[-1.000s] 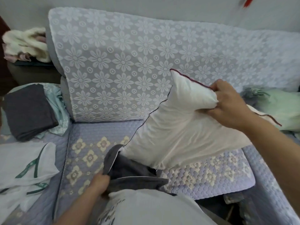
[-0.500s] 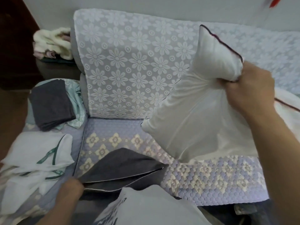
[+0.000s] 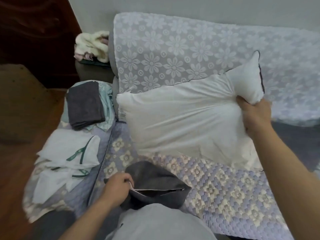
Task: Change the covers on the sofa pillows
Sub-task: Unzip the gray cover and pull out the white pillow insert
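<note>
A bare white pillow insert [image 3: 181,118] with dark piping lies across the sofa seat, leaning on the backrest. My right hand [image 3: 254,116] grips its upper right corner, bunching the fabric. A dark grey pillow cover [image 3: 155,186] with a pale zip line lies empty on the seat in front of me. My left hand [image 3: 119,186] pinches its left edge by the zip opening.
A folded dark grey cover [image 3: 84,104] rests on pale green fabric at the sofa's left end. White covers with green trim [image 3: 69,153] are piled below it. The lace-draped backrest [image 3: 173,54] stands behind. A cream fluffy bundle [image 3: 90,45] sits on a side table.
The grey cover has come fully off the insert. My right hand swung the insert up, then lowered it leftward onto the seat. My left hand kept hold of the cover.
</note>
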`<state>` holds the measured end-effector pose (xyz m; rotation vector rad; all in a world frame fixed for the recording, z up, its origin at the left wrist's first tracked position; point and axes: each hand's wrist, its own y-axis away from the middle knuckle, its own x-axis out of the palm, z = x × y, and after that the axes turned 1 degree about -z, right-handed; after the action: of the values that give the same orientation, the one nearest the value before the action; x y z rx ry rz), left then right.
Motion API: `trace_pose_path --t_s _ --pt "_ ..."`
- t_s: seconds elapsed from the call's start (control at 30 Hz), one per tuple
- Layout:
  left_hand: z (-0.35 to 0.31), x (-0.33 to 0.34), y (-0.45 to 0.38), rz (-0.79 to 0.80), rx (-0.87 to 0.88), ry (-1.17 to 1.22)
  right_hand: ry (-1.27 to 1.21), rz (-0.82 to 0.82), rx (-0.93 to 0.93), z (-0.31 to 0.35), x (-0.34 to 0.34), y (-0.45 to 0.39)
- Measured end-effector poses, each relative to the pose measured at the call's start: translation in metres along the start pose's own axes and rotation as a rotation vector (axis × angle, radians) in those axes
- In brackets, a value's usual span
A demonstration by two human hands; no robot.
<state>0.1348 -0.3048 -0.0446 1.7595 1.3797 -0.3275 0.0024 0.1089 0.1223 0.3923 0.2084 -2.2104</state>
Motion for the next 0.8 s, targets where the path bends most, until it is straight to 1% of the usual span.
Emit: trace_pose_path --t_s 0.07,0.13,0.17,0.2,0.23,0.27,0.3,0.33,0.4,0.43,0.47,0.5,0.53,0.57,0.6,0.63,0.67,0.7,0.73,0.77,0.8 --pt "-0.028 -0.016 0.012 0.121 0.003 0.018 -0.016 0.021 0.115 -0.035 0.004 -0.018" --pt "-0.063 -0.035 0.026 0.25 0.033 0.054 0.105 0.066 0.245 -0.076 0.004 -0.04" --pt "-0.082 -0.043 0.034 0.291 0.047 0.085 0.216 0.085 0.332 -0.097 0.002 -0.048" --pt "-0.096 -0.053 0.039 0.314 0.054 0.131 0.371 0.1 0.377 -0.114 0.001 -0.055" --pt "-0.109 -0.061 0.043 0.315 0.053 0.17 0.541 0.147 0.378 -0.13 0.002 -0.058" --pt "-0.122 -0.067 0.046 0.304 0.055 0.197 0.659 0.214 0.33 -0.145 0.004 -0.056" --pt "-0.135 -0.071 0.047 0.292 0.065 0.215 0.727 0.313 0.254 -0.154 0.009 -0.047" --pt "-0.147 -0.074 0.047 0.283 0.085 0.246 0.736 0.449 0.214 -0.16 0.016 -0.031" --pt "-0.172 -0.078 0.048 0.274 0.112 0.272 0.594 0.769 0.291 -0.167 0.029 0.017" --pt "-0.185 -0.08 0.048 0.266 0.136 0.241 0.532 0.937 0.329 -0.171 0.031 0.043" --pt "-0.196 -0.082 0.049 0.258 0.175 0.201 0.527 1.119 0.323 -0.172 0.033 0.069" --pt "-0.209 -0.085 0.05 0.248 0.222 0.15 0.599 1.28 0.284 -0.174 0.032 0.093" --pt "-0.221 -0.09 0.05 0.228 0.258 0.121 0.647 1.397 0.226 -0.175 0.03 0.114" --pt "-0.232 -0.096 0.049 0.197 0.287 0.117 0.668 1.458 0.165 -0.175 0.028 0.131" --pt "-0.241 -0.102 0.048 0.15 0.301 0.143 0.657 1.468 0.127 -0.178 0.026 0.144" --pt "-0.247 -0.108 0.044 0.092 0.305 0.2 0.669 1.442 0.089 -0.183 0.022 0.155" --pt "-0.253 -0.114 0.039 0.03 0.299 0.264 0.707 1.376 0.048 -0.191 0.017 0.163" --pt "-0.255 -0.12 0.031 -0.025 0.288 0.315 0.756 1.278 0.008 -0.2 0.012 0.168" --pt "-0.256 -0.127 0.024 -0.073 0.276 0.345 0.811 1.14 -0.012 -0.209 0.006 0.169" --pt "-0.254 -0.134 0.014 -0.121 0.27 0.344 0.864 1.001 0.005 -0.22 -0.001 0.166" --pt "-0.248 -0.143 0.002 -0.178 0.271 0.294 0.878 0.871 0.033 -0.225 -0.009 0.158"
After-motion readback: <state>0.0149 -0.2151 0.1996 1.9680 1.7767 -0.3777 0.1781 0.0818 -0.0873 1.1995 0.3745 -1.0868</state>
